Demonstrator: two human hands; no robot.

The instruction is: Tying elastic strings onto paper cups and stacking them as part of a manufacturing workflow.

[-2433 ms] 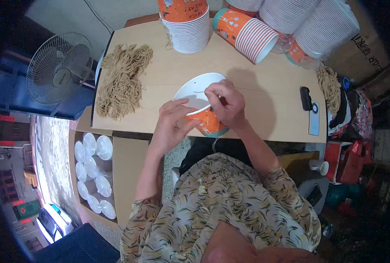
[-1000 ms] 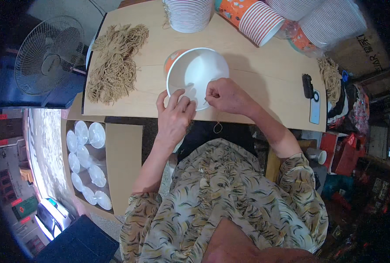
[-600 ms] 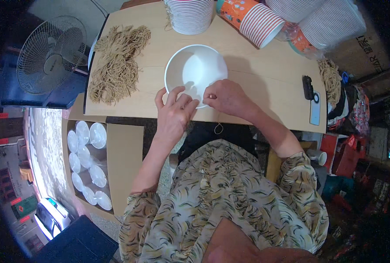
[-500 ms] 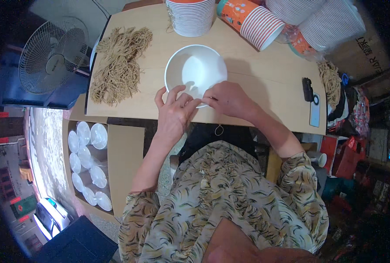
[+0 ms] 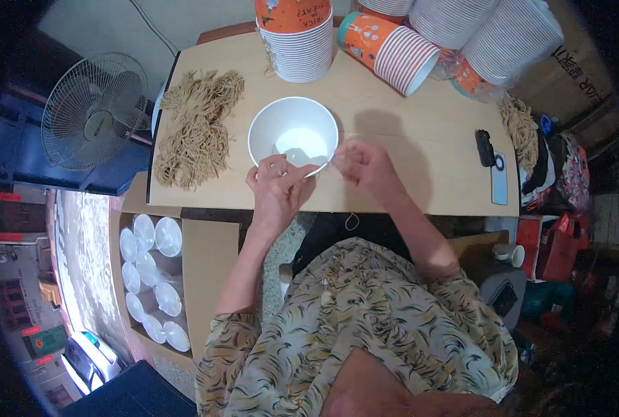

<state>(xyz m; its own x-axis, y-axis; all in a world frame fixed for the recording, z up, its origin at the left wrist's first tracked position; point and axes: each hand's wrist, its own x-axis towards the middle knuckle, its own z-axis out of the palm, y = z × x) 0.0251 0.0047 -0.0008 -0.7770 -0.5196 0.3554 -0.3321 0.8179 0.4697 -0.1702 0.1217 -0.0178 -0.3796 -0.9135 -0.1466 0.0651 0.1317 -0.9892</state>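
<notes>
A white paper bucket (image 5: 292, 118) stands on the table near its front edge, its open mouth facing up. My left hand (image 5: 279, 184) grips the bucket's near rim, thumb and fingers closed on it. Just right of the rim is my right hand (image 5: 365, 165), its fingers curled together and slightly blurred; what they pinch, if anything, is too small to make out. A small cord loop (image 5: 352, 222) hangs below the table's front edge. To the left lies a heap of tan cords (image 5: 199, 128).
Behind the bucket rises a stack of orange-and-white paper buckets (image 5: 299, 52), with another stack (image 5: 393, 52) on its side. A black object (image 5: 487, 147) and a pale blue phone-like object (image 5: 499, 182) lie right. A carton (image 5: 212, 278) of clear cups and a fan (image 5: 97, 115) are left.
My right hand has drawn away from my left, rightward past the rim. My left hand still holds the rim. The whole view has shifted a little.
</notes>
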